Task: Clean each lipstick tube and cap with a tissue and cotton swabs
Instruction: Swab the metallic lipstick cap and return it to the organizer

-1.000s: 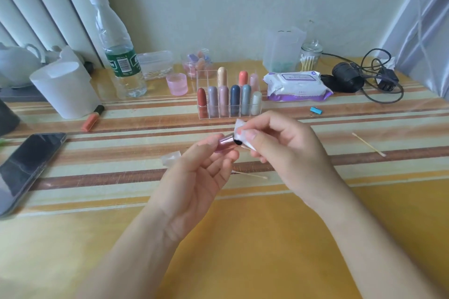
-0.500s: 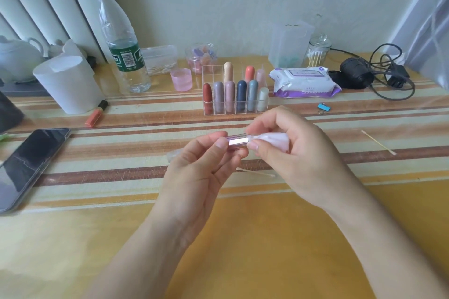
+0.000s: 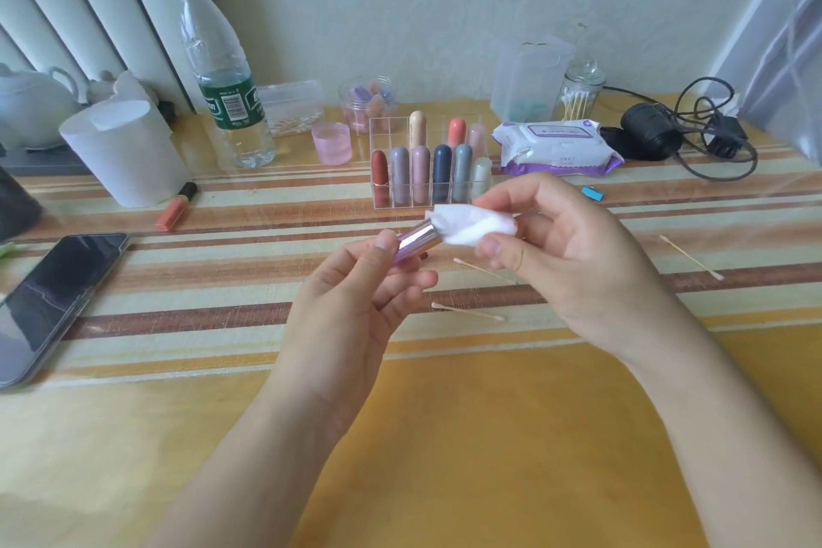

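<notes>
The metallic pink lipstick tube (image 3: pixel 413 244) is held above the middle of the desk (image 3: pixel 445 436), gripped by the left hand (image 3: pixel 351 307), its far end wrapped in the tissue (image 3: pixel 467 227) that the right hand (image 3: pixel 574 263) pinches around it. This looks like the wiping step, so next likely calls for twisting the tissue along the tube, then taking a cotton swab (image 3: pixel 467 312) lying just beyond the hands.

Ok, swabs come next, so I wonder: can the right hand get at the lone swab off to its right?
Probably yes for the path: the swab lies on bare table with nothing between it and the right hand. But that hand pinches the tissue, so it must let go first.
</notes>
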